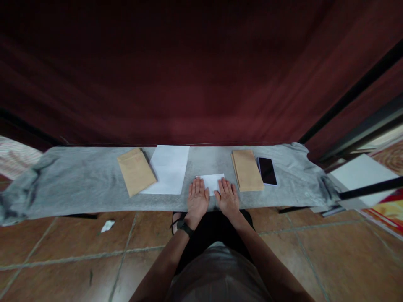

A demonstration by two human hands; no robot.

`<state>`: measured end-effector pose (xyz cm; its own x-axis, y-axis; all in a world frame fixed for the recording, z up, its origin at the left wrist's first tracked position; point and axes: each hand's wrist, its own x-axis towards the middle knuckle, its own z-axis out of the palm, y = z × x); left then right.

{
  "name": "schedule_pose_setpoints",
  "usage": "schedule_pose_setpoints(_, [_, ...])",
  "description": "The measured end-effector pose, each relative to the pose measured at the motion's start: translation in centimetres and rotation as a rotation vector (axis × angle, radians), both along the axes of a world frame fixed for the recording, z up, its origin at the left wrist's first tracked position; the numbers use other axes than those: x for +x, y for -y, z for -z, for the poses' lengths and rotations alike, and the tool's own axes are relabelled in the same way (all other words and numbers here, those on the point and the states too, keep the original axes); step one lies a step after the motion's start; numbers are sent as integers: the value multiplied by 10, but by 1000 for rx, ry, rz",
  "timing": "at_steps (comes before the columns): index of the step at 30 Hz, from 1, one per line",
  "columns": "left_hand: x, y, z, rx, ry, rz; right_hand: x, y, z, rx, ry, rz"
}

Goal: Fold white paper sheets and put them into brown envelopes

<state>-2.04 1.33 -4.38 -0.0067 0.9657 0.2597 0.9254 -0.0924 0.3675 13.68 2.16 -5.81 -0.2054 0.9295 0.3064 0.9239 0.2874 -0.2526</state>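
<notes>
A small folded sheet of white paper [211,182] lies on the grey cloth-covered table [91,176], right in front of me. My left hand [198,197] rests flat on its left end, fingers stretched out. On the right end my right hand [227,196] presses flat too, fingers pointing forward. Between the two hands the middle of the paper shows. Left of my hands is larger white paper [171,170], partly covered by a brown envelope [137,172]. A stack of brown envelopes [248,170] sits just to the right of my right hand.
Beside the envelope stack lies a smartphone [268,171] with a dark screen. A dark red curtain [201,84] hangs along the table's far edge. Black metal bars [352,92] rise at both ends. A white board or box [362,178] stands at the right. A crumpled tissue [108,225] is on the tiled floor.
</notes>
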Motion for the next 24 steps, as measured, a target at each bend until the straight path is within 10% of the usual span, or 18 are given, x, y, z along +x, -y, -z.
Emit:
schedule_pose_setpoints(5, [25, -10, -3, -70, -7, 182, 0, 1, -1, -20, 8, -11])
schedule_pose_setpoints(24, [6, -8, 5, -87, -71, 107, -14, -22, -10, -105, -8, -114])
